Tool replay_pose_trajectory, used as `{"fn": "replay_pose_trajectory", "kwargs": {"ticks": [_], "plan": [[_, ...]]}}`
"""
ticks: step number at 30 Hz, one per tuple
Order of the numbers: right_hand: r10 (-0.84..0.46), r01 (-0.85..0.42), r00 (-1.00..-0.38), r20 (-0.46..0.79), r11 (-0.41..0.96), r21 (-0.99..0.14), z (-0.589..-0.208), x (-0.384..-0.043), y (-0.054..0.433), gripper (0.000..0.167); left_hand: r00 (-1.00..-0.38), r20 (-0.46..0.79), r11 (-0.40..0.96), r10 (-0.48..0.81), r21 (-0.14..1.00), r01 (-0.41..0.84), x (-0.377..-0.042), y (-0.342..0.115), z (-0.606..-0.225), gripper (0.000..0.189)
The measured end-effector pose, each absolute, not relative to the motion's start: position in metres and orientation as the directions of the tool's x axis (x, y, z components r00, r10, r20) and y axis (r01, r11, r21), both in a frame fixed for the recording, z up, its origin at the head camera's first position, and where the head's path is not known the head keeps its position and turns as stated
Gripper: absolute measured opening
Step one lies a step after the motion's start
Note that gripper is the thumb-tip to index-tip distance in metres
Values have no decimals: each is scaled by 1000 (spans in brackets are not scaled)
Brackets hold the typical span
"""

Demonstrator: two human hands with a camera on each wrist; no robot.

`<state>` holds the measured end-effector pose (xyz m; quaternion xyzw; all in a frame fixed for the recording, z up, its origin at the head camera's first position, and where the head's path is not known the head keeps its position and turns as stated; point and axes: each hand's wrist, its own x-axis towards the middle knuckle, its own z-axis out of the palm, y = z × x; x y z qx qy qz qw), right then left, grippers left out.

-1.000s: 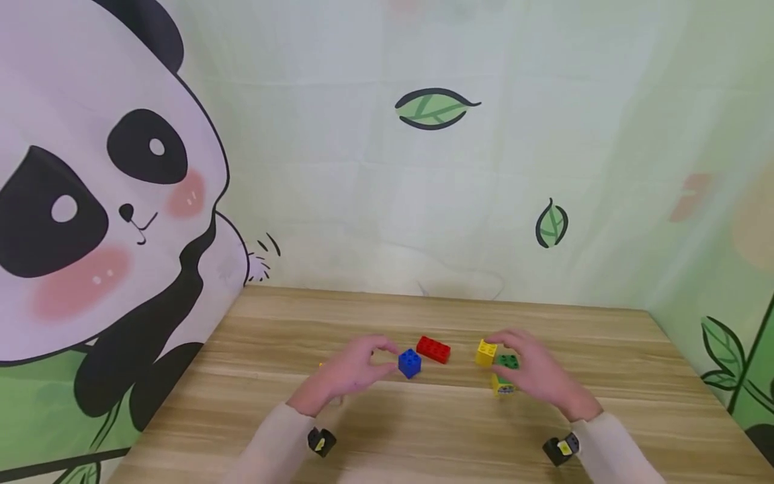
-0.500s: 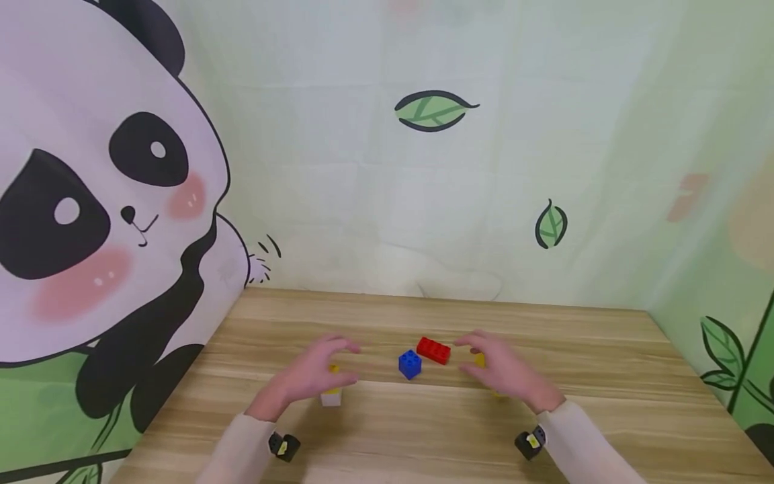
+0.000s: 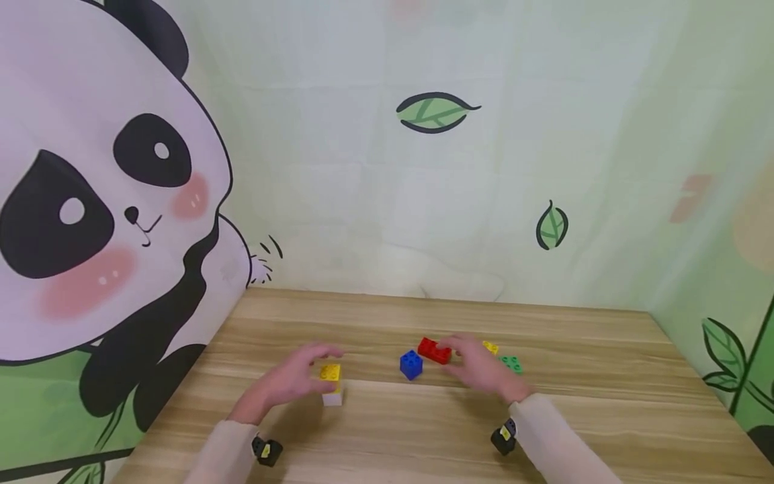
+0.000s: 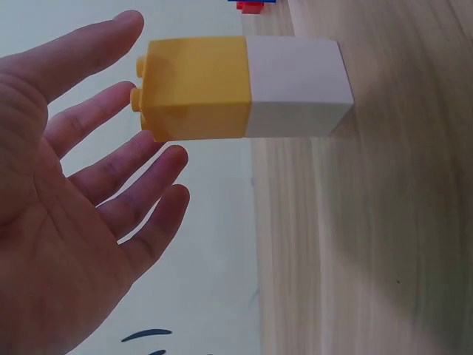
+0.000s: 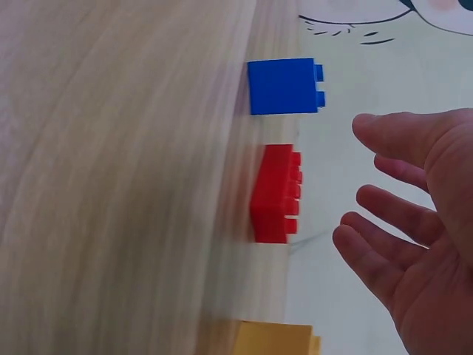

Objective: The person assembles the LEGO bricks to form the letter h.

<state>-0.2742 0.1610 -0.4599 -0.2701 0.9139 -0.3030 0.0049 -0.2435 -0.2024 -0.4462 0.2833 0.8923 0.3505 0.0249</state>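
Note:
My left hand hovers with spread, relaxed fingers around the top of a yellow block, which sits stacked on a white block. In the left wrist view the palm faces this stack, and nothing is held. Over on the right, my right hand reaches toward a red brick, its fingers parted and overlapping the brick's right end in the head view. The right wrist view shows a gap between those fingers and the red brick. A blue block stands just left of the red one.
Behind the right hand lie a second yellow block and a green block, both partly hidden. The wooden table meets a printed panda backdrop at its far edge. A small black device is on the left wrist.
Both hands have moved left: the left one from beside the blue block to the yellow-and-white stack, the right one from the yellow and green blocks to the red brick. The blocks stayed put.

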Motion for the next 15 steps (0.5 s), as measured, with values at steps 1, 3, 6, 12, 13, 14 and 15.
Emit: {"fn": "replay_pose_trajectory", "kwargs": {"ticks": [1, 3, 6, 12, 13, 14, 15], "plan": [[-492, -486, -857, 152, 676, -553, -461, -275, 159, 38, -843, 143, 596, 519, 646, 477, -244, -204, -448, 48], [-479, -476, -864, 154, 678, -561, -463, -277, 157, 38, -850, 123, 596, 512, 661, 455, -244, -205, -450, 48], [-463, -465, -872, 161, 677, -571, -466, -281, 154, 38, -851, 117, 583, 512, 681, 444, -244, -206, -454, 47], [-429, -441, -889, 160, 706, -554, -474, -289, 150, 40, -854, 126, 571, 505, 693, 440, -243, -209, -457, 46], [-423, -436, -892, 160, 711, -552, -474, -291, 149, 40, -855, 126, 570, 503, 696, 437, -243, -210, -458, 46], [-415, -431, -895, 162, 714, -552, -475, -292, 148, 41, -856, 126, 569, 501, 698, 436, -243, -210, -458, 47], [-407, -425, -899, 163, 717, -552, -476, -292, 148, 42, -857, 126, 566, 499, 702, 433, -244, -210, -459, 47]]}}
